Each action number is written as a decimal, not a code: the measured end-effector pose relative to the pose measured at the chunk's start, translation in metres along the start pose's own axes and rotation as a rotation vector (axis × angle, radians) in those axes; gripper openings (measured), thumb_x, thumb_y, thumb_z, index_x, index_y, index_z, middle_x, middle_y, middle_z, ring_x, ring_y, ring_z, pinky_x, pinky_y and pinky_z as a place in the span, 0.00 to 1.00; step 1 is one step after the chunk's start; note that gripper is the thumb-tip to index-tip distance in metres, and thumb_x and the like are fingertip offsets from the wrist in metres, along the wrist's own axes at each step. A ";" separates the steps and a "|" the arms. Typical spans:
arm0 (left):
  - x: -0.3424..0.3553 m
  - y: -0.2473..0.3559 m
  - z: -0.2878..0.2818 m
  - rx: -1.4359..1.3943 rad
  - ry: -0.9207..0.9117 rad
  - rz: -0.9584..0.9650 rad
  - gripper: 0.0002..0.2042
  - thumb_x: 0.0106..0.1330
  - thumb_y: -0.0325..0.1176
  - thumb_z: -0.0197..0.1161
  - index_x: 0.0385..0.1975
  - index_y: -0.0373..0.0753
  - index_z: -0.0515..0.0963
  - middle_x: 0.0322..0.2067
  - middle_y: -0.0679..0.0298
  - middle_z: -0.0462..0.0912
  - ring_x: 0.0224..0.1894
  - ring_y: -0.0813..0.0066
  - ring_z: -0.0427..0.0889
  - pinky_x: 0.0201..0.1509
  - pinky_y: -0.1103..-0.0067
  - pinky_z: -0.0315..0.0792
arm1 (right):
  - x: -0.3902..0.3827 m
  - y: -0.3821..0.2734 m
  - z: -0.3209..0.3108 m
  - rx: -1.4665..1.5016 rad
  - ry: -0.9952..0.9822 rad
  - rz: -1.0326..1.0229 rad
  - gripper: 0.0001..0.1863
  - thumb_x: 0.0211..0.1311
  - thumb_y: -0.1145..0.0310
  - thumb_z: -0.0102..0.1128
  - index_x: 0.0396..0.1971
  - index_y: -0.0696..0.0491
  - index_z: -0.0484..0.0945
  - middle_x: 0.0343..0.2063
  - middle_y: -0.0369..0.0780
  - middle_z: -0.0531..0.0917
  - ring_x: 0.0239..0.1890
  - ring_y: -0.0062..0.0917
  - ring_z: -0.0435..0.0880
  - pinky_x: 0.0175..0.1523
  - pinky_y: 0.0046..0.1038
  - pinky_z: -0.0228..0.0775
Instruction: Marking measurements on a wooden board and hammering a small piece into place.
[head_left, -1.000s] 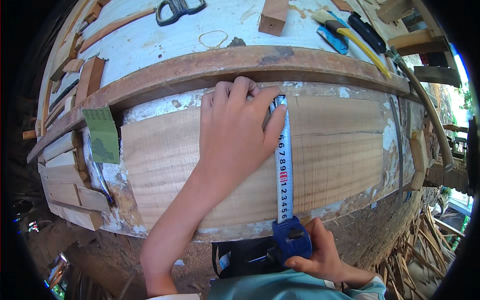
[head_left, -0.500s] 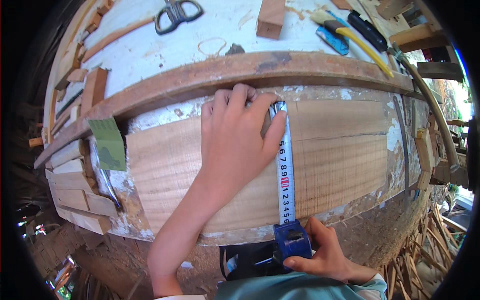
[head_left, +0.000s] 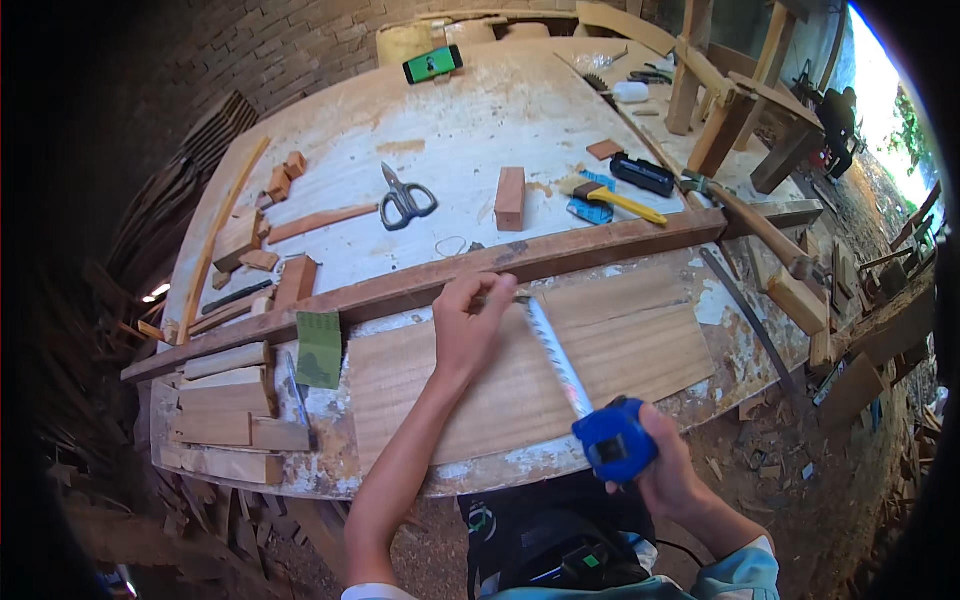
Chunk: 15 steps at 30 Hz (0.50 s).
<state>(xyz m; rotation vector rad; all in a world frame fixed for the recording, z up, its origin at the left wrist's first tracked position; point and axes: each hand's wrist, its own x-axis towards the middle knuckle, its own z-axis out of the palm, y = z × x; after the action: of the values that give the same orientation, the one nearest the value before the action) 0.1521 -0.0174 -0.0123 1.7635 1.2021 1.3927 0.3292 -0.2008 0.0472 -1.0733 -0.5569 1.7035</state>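
My right hand (head_left: 668, 470) is wrapped round the blue case of a tape measure (head_left: 614, 440) at the near edge of the bench. Its white blade (head_left: 556, 354) slants up and left from the case over a wide, thin wooden board (head_left: 410, 370). The blade's free end lies just right of my left thumb, with a small gap showing. My left hand (head_left: 468, 328) is over the board's far side, fingers curled together and apparently holding nothing. A dark crack runs through the board's right part.
A long wooden bar (head_left: 420, 287) crosses the bench beyond the board. Past it are scissors (head_left: 405, 203), a wooden block (head_left: 510, 198) and a yellow-handled brush (head_left: 620, 200). Green sandpaper (head_left: 319, 350) and stacked offcuts (head_left: 225, 400) lie left. A hammer (head_left: 750, 222) rests right.
My left hand has come off the blade's end. The tape case has lifted and the blade, formerly straight across the board, now slants. The view has tilted up, showing more bench.
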 end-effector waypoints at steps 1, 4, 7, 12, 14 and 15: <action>0.000 -0.003 0.003 -0.006 -0.005 0.019 0.14 0.63 0.39 0.58 0.26 0.32 0.79 0.23 0.60 0.79 0.29 0.75 0.75 0.35 0.79 0.68 | -0.002 -0.001 -0.004 0.074 0.018 -0.034 0.24 0.65 0.51 0.48 0.44 0.58 0.69 0.34 0.41 0.78 0.28 0.21 0.76 0.29 0.23 0.72; 0.007 -0.004 -0.002 -0.305 0.184 -0.127 0.15 0.66 0.37 0.56 0.24 0.31 0.78 0.18 0.60 0.77 0.25 0.81 0.73 0.34 0.81 0.67 | -0.011 0.005 -0.029 0.133 0.025 -0.060 0.27 0.64 0.44 0.42 0.42 0.56 0.71 0.28 0.42 0.79 0.22 0.22 0.75 0.24 0.22 0.68; 0.010 -0.011 -0.009 0.059 0.064 -0.075 0.17 0.66 0.38 0.56 0.20 0.30 0.76 0.16 0.60 0.76 0.24 0.81 0.73 0.31 0.80 0.66 | -0.019 0.000 -0.041 0.178 0.092 0.009 0.31 0.63 0.38 0.36 0.38 0.53 0.73 0.22 0.42 0.78 0.15 0.22 0.71 0.19 0.23 0.61; 0.013 -0.014 -0.009 0.056 -0.060 0.087 0.16 0.64 0.37 0.57 0.19 0.31 0.78 0.14 0.62 0.75 0.19 0.80 0.70 0.25 0.79 0.65 | 0.013 -0.022 -0.043 0.043 0.209 -0.087 0.30 0.58 0.37 0.45 0.40 0.52 0.72 0.21 0.37 0.75 0.17 0.21 0.67 0.20 0.23 0.56; 0.013 -0.017 -0.005 -0.023 -0.005 0.002 0.17 0.64 0.37 0.57 0.19 0.31 0.78 0.14 0.64 0.75 0.19 0.81 0.70 0.25 0.80 0.65 | 0.038 -0.030 -0.059 -0.537 0.365 -0.438 0.22 0.55 0.47 0.58 0.32 0.52 0.69 0.21 0.38 0.75 0.19 0.24 0.70 0.24 0.26 0.60; 0.013 -0.016 -0.004 -0.109 0.032 -0.076 0.17 0.64 0.38 0.58 0.19 0.31 0.78 0.14 0.65 0.75 0.19 0.83 0.70 0.25 0.81 0.65 | 0.050 -0.035 -0.073 -0.937 0.388 -0.644 0.21 0.52 0.53 0.64 0.27 0.53 0.66 0.22 0.40 0.76 0.21 0.26 0.72 0.26 0.28 0.63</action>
<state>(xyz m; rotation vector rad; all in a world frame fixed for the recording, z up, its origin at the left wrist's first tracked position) 0.1442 0.0010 -0.0192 1.6103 1.1745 1.4195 0.4045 -0.1503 0.0185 -1.5818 -1.3300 0.6036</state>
